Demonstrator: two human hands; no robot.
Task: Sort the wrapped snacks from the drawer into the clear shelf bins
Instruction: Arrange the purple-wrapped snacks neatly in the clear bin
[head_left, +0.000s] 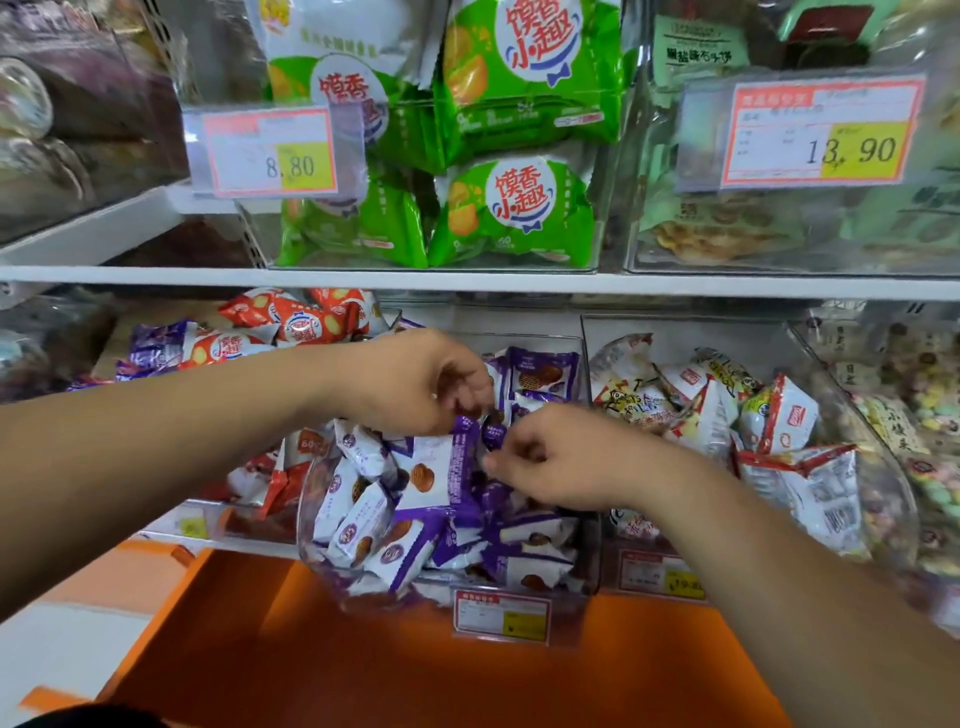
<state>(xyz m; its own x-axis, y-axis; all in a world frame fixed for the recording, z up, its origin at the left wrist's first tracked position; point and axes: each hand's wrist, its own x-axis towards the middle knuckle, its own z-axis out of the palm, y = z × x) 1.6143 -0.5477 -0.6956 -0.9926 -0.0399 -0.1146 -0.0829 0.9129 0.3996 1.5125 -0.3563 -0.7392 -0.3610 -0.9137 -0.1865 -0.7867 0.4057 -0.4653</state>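
A clear shelf bin in the middle of the lower shelf is heaped with purple-and-white wrapped snacks. Both my hands are over the heap. My left hand has its fingers curled down onto the top edge of a purple-and-white packet that stands on end. My right hand is just to its right, fingertips pinching a small purple wrapper. The two hands nearly touch. The drawer is the orange surface below the bin.
Left bin holds orange-and-white packets. Right bin holds red-and-white packets. Further right is a bin of small round sweets. Green packets fill the bin on the upper shelf. Price tags hang on the bin fronts.
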